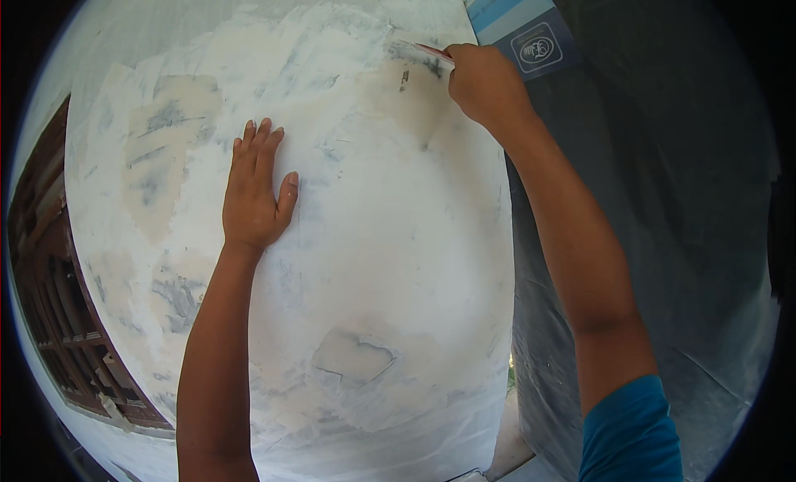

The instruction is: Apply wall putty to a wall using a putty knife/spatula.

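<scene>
My left hand [255,192] lies flat against a white, patchy plastered wall [356,250], with its fingers stretched upward and nothing in it. Higher up, close to the wall's right edge, my right hand [489,84] is closed around a putty knife [435,54]. Its thin blade points left and meets the wall surface, while most of the handle is hidden in my fist. Grey smears and beige damp-looking patches surround the blade. Lower on the wall, a rough-edged patch [355,359] shows a cracked outline.
A dark brown wooden window frame with bars [70,316] borders the wall at the left. On the right hangs a large dark grey sheet [663,192], beside and partly behind my right arm. A blue and white printed panel [518,21] sits at its upper left.
</scene>
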`<action>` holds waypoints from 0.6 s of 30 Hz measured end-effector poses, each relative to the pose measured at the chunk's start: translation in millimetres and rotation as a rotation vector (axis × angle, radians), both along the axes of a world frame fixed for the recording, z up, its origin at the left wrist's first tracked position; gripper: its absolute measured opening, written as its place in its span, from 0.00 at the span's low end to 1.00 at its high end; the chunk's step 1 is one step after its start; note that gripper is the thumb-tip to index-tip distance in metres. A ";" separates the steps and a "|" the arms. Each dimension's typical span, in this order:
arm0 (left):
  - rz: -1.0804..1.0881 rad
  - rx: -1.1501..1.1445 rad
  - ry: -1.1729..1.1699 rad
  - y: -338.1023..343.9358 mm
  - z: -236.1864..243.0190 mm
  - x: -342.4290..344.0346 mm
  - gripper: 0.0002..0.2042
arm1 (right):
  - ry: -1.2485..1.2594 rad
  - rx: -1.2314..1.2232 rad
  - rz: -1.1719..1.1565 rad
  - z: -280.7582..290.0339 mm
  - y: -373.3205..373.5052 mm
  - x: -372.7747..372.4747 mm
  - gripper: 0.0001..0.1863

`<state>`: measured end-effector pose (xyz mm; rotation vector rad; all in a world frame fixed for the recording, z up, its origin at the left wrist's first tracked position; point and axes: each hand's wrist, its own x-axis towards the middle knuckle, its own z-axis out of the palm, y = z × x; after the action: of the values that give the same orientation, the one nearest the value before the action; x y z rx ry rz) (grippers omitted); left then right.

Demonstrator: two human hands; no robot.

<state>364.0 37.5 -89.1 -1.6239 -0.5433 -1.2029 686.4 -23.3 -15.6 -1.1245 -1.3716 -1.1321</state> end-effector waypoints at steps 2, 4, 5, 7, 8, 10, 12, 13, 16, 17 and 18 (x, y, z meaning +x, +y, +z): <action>-0.005 0.001 0.009 0.6 0.5 2.7 0.24 | -0.047 0.116 -0.082 13.3 16.9 7.2 0.08; -0.016 0.002 0.019 1.3 2.2 6.7 0.24 | -0.082 0.090 -0.070 -3.8 50.0 -0.8 0.10; -0.012 0.008 0.011 3.0 1.6 2.3 0.24 | -0.120 0.055 -0.185 -25.5 64.6 -19.5 0.15; -0.023 0.014 0.006 2.9 1.2 4.8 0.24 | -0.241 0.179 -0.299 -73.9 68.4 -38.1 0.18; -0.013 0.009 0.000 2.3 0.9 1.9 0.24 | -0.253 0.218 -0.213 -89.7 58.1 -49.1 0.16; 0.018 0.002 -0.016 0.4 -1.9 -10.2 0.24 | -0.189 -0.065 -0.120 -74.0 9.8 -58.5 0.14; 0.036 0.006 -0.020 -1.0 -3.3 -16.9 0.24 | -0.104 -0.181 0.012 -54.5 -7.1 -52.0 0.10; 0.030 0.008 -0.015 0.3 -2.4 -12.8 0.24 | -0.097 -0.089 -0.015 -38.2 1.3 -37.9 0.09; -0.020 0.008 0.008 3.8 0.9 6.0 0.24 | -0.063 0.030 -0.152 -12.3 27.7 -3.8 0.10; -0.033 0.005 0.016 3.2 1.0 8.3 0.24 | -0.092 0.059 -0.206 -16.8 44.3 -4.5 0.12; -0.049 0.002 0.025 3.0 2.1 11.1 0.24 | -0.119 0.087 -0.264 -22.6 60.6 -5.1 0.14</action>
<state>375.1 40.5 -87.1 -1.6568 -0.4885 -1.2166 681.3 37.4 -38.2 -1.2156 -1.2759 -1.4547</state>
